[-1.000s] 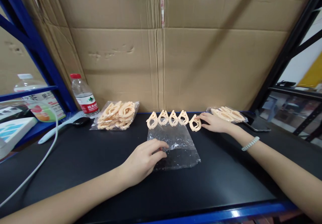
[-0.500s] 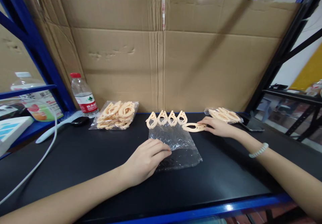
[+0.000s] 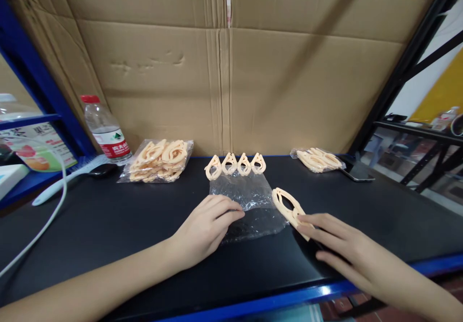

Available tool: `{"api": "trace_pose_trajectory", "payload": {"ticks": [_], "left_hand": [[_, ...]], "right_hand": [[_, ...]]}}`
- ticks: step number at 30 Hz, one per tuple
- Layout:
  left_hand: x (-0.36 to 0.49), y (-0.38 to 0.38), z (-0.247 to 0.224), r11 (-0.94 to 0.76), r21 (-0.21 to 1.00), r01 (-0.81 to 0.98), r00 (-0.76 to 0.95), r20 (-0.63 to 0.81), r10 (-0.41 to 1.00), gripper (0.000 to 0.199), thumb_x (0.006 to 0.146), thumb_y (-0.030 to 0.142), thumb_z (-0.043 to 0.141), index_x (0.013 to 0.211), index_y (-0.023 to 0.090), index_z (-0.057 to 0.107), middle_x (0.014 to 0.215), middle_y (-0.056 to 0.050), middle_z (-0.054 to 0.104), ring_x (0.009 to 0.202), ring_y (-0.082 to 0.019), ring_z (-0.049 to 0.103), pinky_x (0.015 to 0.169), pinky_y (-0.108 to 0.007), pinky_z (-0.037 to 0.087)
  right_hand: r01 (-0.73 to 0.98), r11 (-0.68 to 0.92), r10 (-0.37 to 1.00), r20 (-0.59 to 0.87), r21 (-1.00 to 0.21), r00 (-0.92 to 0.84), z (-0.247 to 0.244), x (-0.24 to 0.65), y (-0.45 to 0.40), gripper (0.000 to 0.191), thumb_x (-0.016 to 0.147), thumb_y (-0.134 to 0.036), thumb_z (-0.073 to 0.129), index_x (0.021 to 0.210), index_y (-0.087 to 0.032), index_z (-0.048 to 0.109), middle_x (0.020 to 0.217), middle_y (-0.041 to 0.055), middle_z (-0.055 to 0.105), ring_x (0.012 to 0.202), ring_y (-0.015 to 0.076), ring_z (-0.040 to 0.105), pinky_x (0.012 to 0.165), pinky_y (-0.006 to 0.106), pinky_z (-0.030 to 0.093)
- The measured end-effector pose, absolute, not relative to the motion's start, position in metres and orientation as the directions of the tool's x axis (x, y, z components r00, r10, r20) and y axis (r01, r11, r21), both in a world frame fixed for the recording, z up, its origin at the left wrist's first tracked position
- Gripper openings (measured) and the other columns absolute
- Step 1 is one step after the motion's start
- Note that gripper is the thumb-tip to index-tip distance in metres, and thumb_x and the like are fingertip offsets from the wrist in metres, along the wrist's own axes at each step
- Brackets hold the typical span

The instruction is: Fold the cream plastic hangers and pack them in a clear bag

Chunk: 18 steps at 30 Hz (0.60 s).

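Black tabletop [image 3: 155, 273], blue near edge, brown cardboard [image 3: 162, 80] standing at 12 o'clock behind it. Empty clear bag [image 3: 249, 223] lies flat mid-table.

Your left hand [image 3: 208, 223] is on the bag's 8 o'clock side, half curled, fingertips at the bag around its crosswise edge. Can't tell if you've pinched the film or are just resting on it.

Your right hand [image 3: 350, 245] is at the bag's 4 o'clock, part open: two fingertips on the near end of one peach loop [image 3: 295, 213], thumb spread off it. Can't tell if anything grips it from below. That loop slants from about 10 to 4, just beside the bag's right side.

Four-loop row [image 3: 243, 167] at the bag's 12, far end. Fuller pack [image 3: 159, 160] at 10, smaller pack [image 3: 318, 160] at 2, phone [image 3: 361, 173] just right of the smaller one. Red-cap bottle [image 3: 108, 136] and pale blue brush [image 3: 65, 181] past the fuller pack, white cable [image 3: 47, 235] at 9.
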<state>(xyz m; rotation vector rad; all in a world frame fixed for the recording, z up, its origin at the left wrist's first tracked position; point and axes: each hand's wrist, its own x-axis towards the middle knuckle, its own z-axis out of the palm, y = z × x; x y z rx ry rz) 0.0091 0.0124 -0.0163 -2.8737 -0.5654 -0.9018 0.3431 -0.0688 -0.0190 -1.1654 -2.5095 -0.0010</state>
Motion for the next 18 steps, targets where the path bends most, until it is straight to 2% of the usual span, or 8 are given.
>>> {"api": "trace_pose_trajectory", "payload": {"ticks": [4, 6, 9, 11, 13, 15, 18], "left_hand": [[0.013, 0.012, -0.017, -0.933, 0.021, 0.359, 0.763, 0.570, 0.306, 0.037, 0.087, 0.000, 0.043, 0.116, 0.017, 0.057, 0.111, -0.009, 0.064, 0.103, -0.020, 0.056, 0.089, -0.036, 0.046], [0.014, 0.012, -0.016, -0.937, -0.002, 0.350, 0.768, 0.572, 0.286, 0.036, 0.087, 0.001, 0.043, 0.116, 0.017, 0.058, 0.110, -0.008, 0.064, 0.103, -0.020, 0.056, 0.089, -0.035, 0.046], [0.015, 0.011, -0.013, -0.935, -0.026, 0.353, 0.777, 0.565, 0.278, 0.034, 0.088, 0.001, 0.044, 0.115, 0.016, 0.058, 0.109, -0.009, 0.065, 0.102, -0.020, 0.056, 0.088, -0.034, 0.046], [0.015, 0.010, -0.012, -0.935, -0.025, 0.353, 0.779, 0.561, 0.280, 0.033, 0.089, 0.001, 0.044, 0.115, 0.016, 0.058, 0.110, -0.009, 0.065, 0.102, -0.021, 0.056, 0.088, -0.035, 0.046], [0.016, 0.010, -0.011, -0.938, -0.018, 0.347, 0.781, 0.560, 0.277, 0.033, 0.089, 0.001, 0.043, 0.116, 0.015, 0.058, 0.111, -0.009, 0.064, 0.103, -0.021, 0.056, 0.088, -0.035, 0.046], [0.016, 0.010, -0.012, -0.940, -0.010, 0.341, 0.783, 0.556, 0.278, 0.034, 0.089, 0.000, 0.043, 0.116, 0.015, 0.057, 0.111, -0.009, 0.064, 0.103, -0.021, 0.055, 0.088, -0.036, 0.046], [0.015, 0.011, -0.015, -0.945, 0.002, 0.328, 0.780, 0.563, 0.272, 0.035, 0.089, 0.000, 0.041, 0.117, 0.015, 0.057, 0.111, -0.009, 0.063, 0.102, -0.021, 0.054, 0.088, -0.037, 0.045]], "right_hand": [[0.683, 0.730, 0.615, 0.421, 0.015, -0.667, -0.034, 0.332, -0.096, 0.064, 0.087, -0.039, 0.062, 0.146, -0.028, 0.038, 0.134, 0.0077, 0.056, 0.112, 0.0313, 0.059, 0.083, 0.039, 0.059], [0.669, 0.732, 0.541, 0.490, 0.126, -0.684, -0.041, 0.328, -0.105, 0.058, 0.091, -0.033, 0.058, 0.145, -0.023, 0.039, 0.130, 0.0106, 0.060, 0.107, 0.0282, 0.062, 0.080, 0.037, 0.059], [0.677, 0.688, 0.463, 0.561, 0.260, -0.686, -0.049, 0.326, -0.117, 0.042, 0.099, -0.019, 0.044, 0.141, -0.017, 0.044, 0.127, 0.0098, 0.062, 0.107, 0.0234, 0.062, 0.083, 0.033, 0.055], [0.662, 0.671, 0.426, 0.557, 0.334, -0.713, -0.052, 0.328, -0.124, 0.040, 0.103, -0.025, 0.031, 0.136, -0.013, 0.050, 0.130, 0.0089, 0.059, 0.109, 0.0233, 0.061, 0.085, 0.032, 0.054], [0.634, 0.661, 0.390, 0.539, 0.400, -0.747, -0.052, 0.330, -0.129, 0.050, 0.104, -0.036, 0.022, 0.133, -0.011, 0.053, 0.134, 0.0084, 0.056, 0.110, 0.0237, 0.061, 0.084, 0.031, 0.054], [0.624, 0.649, 0.365, 0.542, 0.435, -0.757, -0.050, 0.332, -0.132, 0.054, 0.104, -0.040, 0.020, 0.133, -0.010, 0.053, 0.134, 0.0081, 0.056, 0.109, 0.0234, 0.061, 0.082, 0.029, 0.055], [0.674, 0.624, 0.395, 0.584, 0.396, -0.709, -0.045, 0.331, -0.136, 0.051, 0.103, -0.040, 0.026, 0.138, -0.010, 0.048, 0.130, 0.0087, 0.060, 0.110, 0.0240, 0.061, 0.085, 0.029, 0.056]]}}
